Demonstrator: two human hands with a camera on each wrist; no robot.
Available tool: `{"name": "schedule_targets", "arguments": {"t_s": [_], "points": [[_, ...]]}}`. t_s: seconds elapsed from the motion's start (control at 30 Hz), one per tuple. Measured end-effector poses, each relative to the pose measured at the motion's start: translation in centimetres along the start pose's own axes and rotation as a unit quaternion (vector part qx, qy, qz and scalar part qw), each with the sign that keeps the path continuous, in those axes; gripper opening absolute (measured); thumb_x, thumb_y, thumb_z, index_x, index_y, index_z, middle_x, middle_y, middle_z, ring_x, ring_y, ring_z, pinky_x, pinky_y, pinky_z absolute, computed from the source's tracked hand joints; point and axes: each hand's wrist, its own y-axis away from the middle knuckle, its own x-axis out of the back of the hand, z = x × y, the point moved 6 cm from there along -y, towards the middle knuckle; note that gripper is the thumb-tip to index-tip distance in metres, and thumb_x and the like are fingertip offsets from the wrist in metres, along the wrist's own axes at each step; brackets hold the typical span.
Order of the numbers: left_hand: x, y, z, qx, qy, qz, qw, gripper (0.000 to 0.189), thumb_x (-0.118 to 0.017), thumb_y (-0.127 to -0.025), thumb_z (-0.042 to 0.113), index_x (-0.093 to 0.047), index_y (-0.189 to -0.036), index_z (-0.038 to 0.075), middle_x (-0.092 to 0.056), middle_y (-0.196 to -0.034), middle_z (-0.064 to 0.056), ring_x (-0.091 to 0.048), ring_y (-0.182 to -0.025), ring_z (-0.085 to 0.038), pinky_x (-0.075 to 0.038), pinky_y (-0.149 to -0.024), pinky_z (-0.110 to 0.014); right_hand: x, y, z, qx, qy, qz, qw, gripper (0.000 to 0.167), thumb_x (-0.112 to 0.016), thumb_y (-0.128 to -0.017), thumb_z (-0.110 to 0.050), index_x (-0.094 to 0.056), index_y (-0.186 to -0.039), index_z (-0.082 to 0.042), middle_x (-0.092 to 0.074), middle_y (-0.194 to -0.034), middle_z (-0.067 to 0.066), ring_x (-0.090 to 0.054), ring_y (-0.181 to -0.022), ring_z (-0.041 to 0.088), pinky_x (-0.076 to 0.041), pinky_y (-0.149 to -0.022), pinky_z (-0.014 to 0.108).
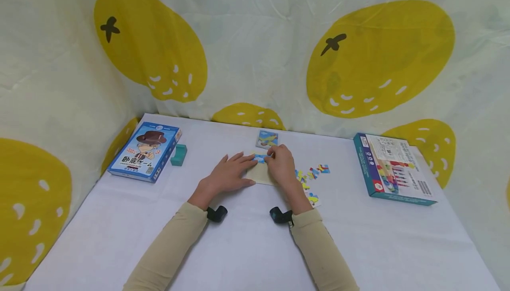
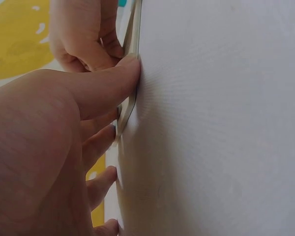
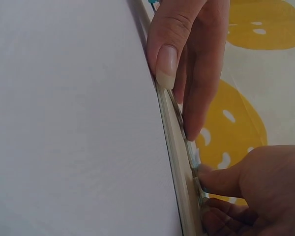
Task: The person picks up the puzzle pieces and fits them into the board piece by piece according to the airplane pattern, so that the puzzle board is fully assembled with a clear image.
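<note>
A small pale puzzle board (image 1: 259, 174) lies on the white table, with blue jigsaw pieces (image 1: 260, 158) along its far edge. My left hand (image 1: 229, 173) rests on the board's left side with extended fingers; its thumb (image 2: 110, 81) presses the near edge in the left wrist view. At the far right part of the board, my right hand (image 1: 282, 164) pinches a puzzle piece, mostly hidden by the curled fingers. Several loose, colourful puzzle pieces (image 1: 323, 168) are scattered to the right of the board, some partly behind the right wrist.
Just beyond the board lies a square picture puzzle (image 1: 268, 139). A blue game box (image 1: 145, 151) and a teal notched block (image 1: 179, 155) are at the left. On the right is a teal-edged box (image 1: 394, 167). Fruit-patterned cloth (image 1: 255, 60) surrounds the table.
</note>
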Motion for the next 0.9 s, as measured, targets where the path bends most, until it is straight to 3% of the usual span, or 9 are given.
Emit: {"name": "schedule_targets", "arguments": {"t_s": [0.23,0.43,0.7,0.9], "points": [[-0.1,-0.1,0.1,-0.001,0.004,0.002,1.0,0.069,-0.059,-0.095,0.054,-0.038,-0.154,0.028,-0.031,-0.163,0.008,-0.021,-0.154,-0.028,-0.015,-0.12,-0.065,0.1,-0.1,0.2,0.01,0.004,0.004,0.9999,0.007,-0.072,-0.09,-0.011,-0.071,-0.092,-0.005,-0.057,-0.088,0.01,-0.052,-0.08,0.024,-0.042,-0.071,0.034],[-0.1,0.1,0.3,-0.002,0.011,0.002,0.9999,0.069,-0.059,-0.095,0.053,-0.038,-0.154,0.026,-0.032,-0.163,0.006,-0.022,-0.154,-0.029,-0.016,-0.12,-0.065,0.4,0.1,0.5,0.006,-0.008,-0.022,0.9997,0.007,-0.069,-0.09,-0.008,-0.071,-0.095,-0.004,-0.059,-0.092,0.011,-0.053,-0.085,0.025,-0.046,-0.077,0.036],[-0.1,-0.2,0.4,-0.004,-0.012,0.012,0.9999,0.069,-0.059,-0.094,0.056,-0.039,-0.153,0.028,-0.034,-0.162,0.006,-0.025,-0.153,-0.028,-0.018,-0.119,-0.066,0.9,0.2,0.7,0.019,-0.003,-0.054,0.9983,0.012,-0.071,-0.087,-0.003,-0.072,-0.099,-0.004,-0.063,-0.097,0.012,-0.059,-0.089,0.025,-0.052,-0.083,0.039],[-0.1,-0.5,0.8,-0.014,-0.047,0.031,0.9983,0.068,-0.058,-0.093,0.06,-0.041,-0.152,0.03,-0.039,-0.159,0.003,-0.031,-0.15,-0.028,-0.024,-0.117,-0.065,1.1,0.2,0.4,0.034,0.012,-0.034,0.9987,0.011,-0.074,-0.085,-0.005,-0.072,-0.096,-0.003,-0.06,-0.092,0.013,-0.055,-0.085,0.027,-0.048,-0.081,0.04]]}}
